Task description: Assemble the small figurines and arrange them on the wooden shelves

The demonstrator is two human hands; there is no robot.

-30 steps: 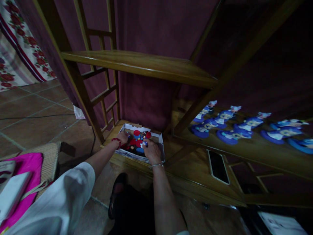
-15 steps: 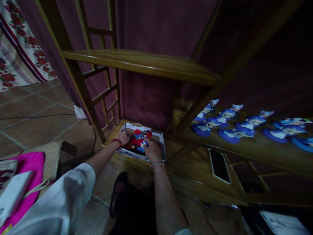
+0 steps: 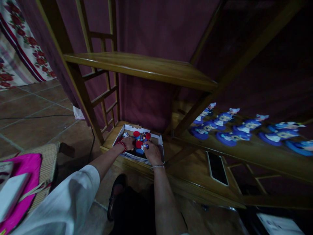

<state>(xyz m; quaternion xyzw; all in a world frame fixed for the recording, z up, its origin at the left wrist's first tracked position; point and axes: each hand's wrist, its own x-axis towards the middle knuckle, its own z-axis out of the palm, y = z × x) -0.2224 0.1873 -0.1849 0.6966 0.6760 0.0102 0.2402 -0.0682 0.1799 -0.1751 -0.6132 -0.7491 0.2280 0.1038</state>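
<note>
A shallow white cardboard box (image 3: 160,143) on the low wooden shelf holds several small figurines with red and blue round parts. My left hand (image 3: 128,142), with a red bead bracelet, reaches over the box's left side. Its fingers curl down beside a red round piece (image 3: 139,144); what they grip is hidden. In the right half of the box, my right hand (image 3: 153,152), with a silver bangle, is closed on a small white-and-blue figurine (image 3: 145,146). A white figurine (image 3: 125,134) with coloured spots lies at the box's back left corner.
Several figurines on blue bases (image 3: 233,137) stand on the shelf to the right. A phone (image 3: 217,168) lies on the lower shelf. A wooden shelf board (image 3: 141,67) spans above the box. At left, a woven stool (image 3: 50,160) bears a pink cloth and a white item.
My left hand has moved right, from the box's left edge toward its middle, and the white figurine at the back left now shows. My right hand stays almost in place.
</note>
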